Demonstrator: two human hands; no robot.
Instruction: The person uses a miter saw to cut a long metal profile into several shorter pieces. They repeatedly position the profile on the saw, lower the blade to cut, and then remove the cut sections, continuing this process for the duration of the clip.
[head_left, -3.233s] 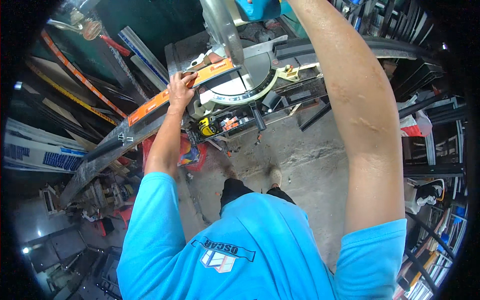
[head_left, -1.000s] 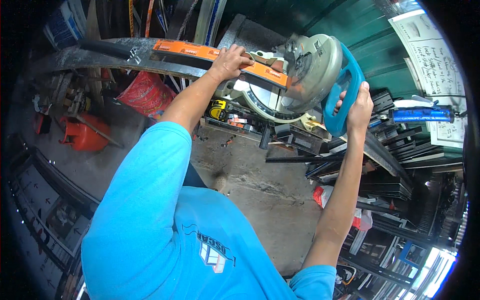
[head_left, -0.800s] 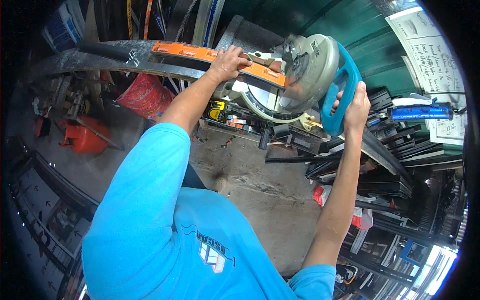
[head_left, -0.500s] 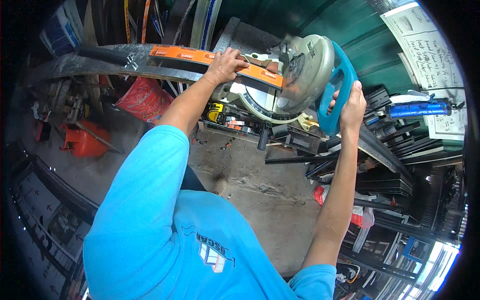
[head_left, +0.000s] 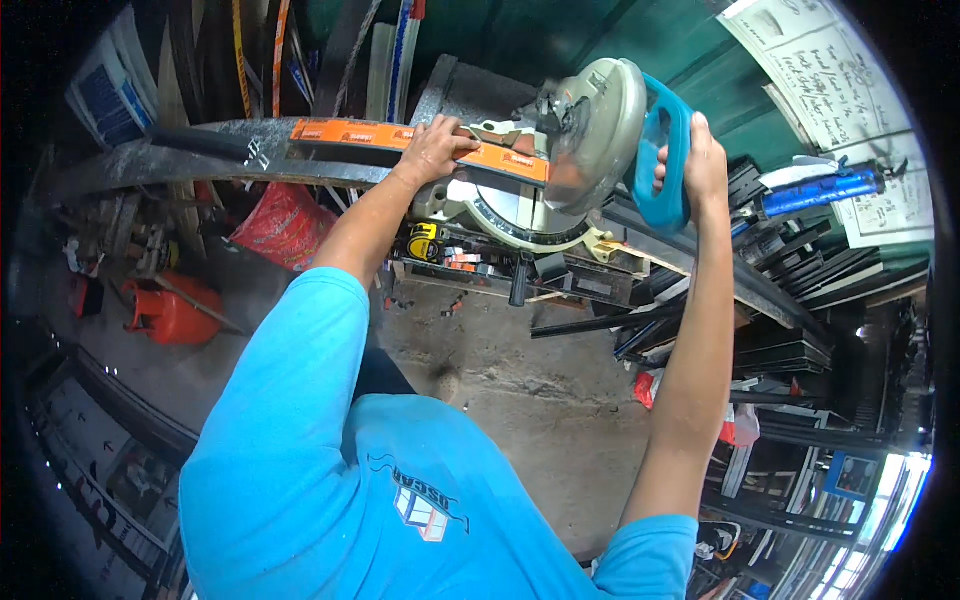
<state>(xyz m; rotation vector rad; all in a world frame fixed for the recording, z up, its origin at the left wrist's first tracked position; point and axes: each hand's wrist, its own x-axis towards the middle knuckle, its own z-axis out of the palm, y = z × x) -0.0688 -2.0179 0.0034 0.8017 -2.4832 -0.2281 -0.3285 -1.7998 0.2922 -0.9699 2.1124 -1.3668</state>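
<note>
A long profile bar with an orange film face (head_left: 350,133) lies across the bench and the base of a mitre saw (head_left: 530,232). My left hand (head_left: 432,152) is closed over the bar, pressing it just left of the blade guard (head_left: 612,130). The bar's right end reaches the guard; the blade's edge is hidden there. My right hand (head_left: 706,165) wraps around the teal loop handle (head_left: 668,215) of the saw head, fingers curled through the opening. The head stands above the base.
A yellow tape measure (head_left: 423,242) sits below the saw among small items. Dark profiles (head_left: 790,350) are stacked at right, near a blue tube (head_left: 820,192) and handwritten sheets (head_left: 850,110). A red sack (head_left: 285,225) and an orange gas cylinder (head_left: 178,308) stand at left.
The saw head has risen relative to its base, with my right hand still on the handle. My left hand keeps its hold on the orange-faced bar. The view has shifted slightly.
</note>
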